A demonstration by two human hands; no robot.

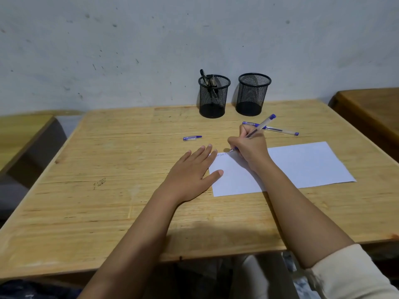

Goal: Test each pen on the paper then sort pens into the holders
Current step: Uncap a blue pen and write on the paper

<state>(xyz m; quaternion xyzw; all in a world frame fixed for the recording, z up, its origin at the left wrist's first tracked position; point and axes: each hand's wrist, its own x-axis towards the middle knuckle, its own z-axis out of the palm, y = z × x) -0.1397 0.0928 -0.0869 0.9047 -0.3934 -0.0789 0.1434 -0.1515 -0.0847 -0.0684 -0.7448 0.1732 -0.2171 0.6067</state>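
R hand [248,147] is clamping the pen [267,120], thumb & fingers curled tight round the lower barrel, tip pressing on the paper [302,165] at its far-left corner, where a faint scribble is showing. Pen's long axis is slanting up & away to the right, back end pointing roughly at the right holder [252,96], which is standing just beyond the hand & looking empty. The left holder [213,100] is standing beside it w/ a few dark pens inside. So both holders are lying straight ahead of the R hand, nearer to it than to the L. L hand [190,175] is lying flat, fingers straight & a bit spread, thumb & fingertips resting on the paper's left edge, pinning it to the table [108,169]. A loose cap [192,138] is lying left of the pen tip, just past the L fingertips, axis running left-right, so recapping prob. starts w/ the L hand. A 2nd pen [282,131] is lying behind the R hand, waiting its turn, I'd guess
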